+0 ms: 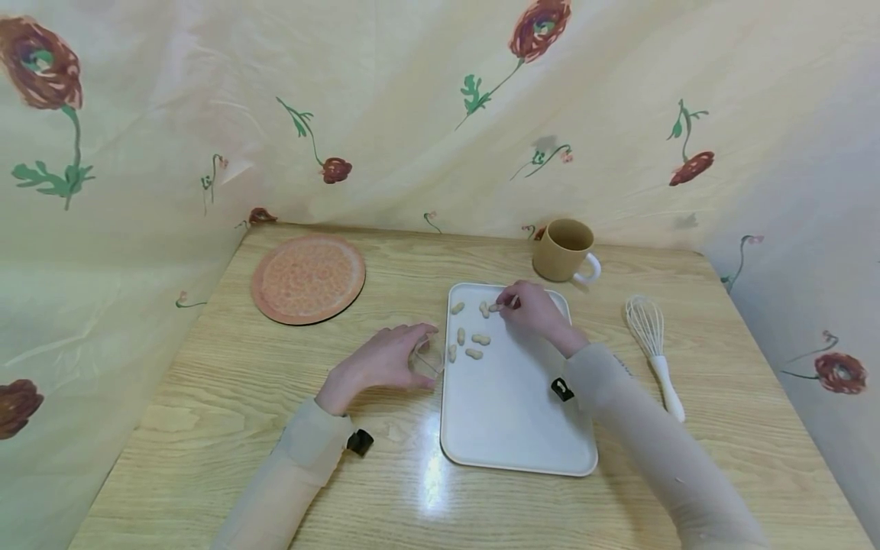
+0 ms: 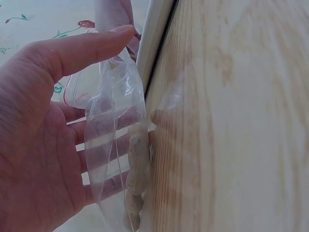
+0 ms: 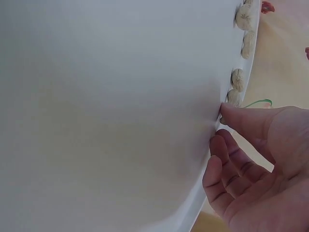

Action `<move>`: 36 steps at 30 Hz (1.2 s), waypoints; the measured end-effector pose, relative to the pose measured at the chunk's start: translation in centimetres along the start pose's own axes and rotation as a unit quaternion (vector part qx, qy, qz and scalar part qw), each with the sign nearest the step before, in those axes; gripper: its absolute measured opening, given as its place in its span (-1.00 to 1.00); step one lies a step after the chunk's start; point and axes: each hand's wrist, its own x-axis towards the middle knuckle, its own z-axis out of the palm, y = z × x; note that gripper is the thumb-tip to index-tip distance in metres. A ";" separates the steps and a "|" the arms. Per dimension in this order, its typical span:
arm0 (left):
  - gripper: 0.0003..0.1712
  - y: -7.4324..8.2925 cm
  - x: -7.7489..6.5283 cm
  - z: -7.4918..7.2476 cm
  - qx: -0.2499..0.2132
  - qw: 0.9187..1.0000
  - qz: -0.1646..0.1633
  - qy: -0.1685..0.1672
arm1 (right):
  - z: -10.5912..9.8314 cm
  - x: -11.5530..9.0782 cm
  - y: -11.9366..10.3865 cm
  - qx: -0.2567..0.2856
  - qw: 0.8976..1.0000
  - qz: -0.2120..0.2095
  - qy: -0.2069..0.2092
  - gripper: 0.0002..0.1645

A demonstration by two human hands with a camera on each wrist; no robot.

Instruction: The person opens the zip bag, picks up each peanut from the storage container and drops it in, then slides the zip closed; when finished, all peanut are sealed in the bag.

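A white rectangular tray lies on the table, with several peanuts spread over its far left part. At the tray's far side my right hand pinches a peanut between thumb and forefinger, low over the surface; the fingertips partly hide it in the right wrist view. Just left of the tray, my left hand curves round a clear plastic bag, thumb near its mouth and fingers behind it. Through the film, peanuts show inside the bag.
Behind the tray stands a tan mug with a white handle. A whisk lies to the right. At the back left is a round orange mat. Flower-printed cloth hangs along the table's far edge.
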 end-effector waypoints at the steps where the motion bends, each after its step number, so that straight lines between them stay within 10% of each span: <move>1: 0.02 0.0 0.0 0.0 -0.001 1.000 0.000 0.000 | 0.0 0.0 0.0 -0.001 1.000 0.000 0.001 -0.81; 17: 0.03 0.0 -0.1 0.0 0.002 1.000 -0.002 -0.002 | -0.7 -1.1 -0.8 -0.002 1.000 0.018 0.009 -0.81; 36: 0.03 -0.1 -0.1 -0.2 -0.003 1.000 0.010 -0.003 | -0.3 -3.7 -6.2 0.017 0.991 -0.134 0.027 -0.89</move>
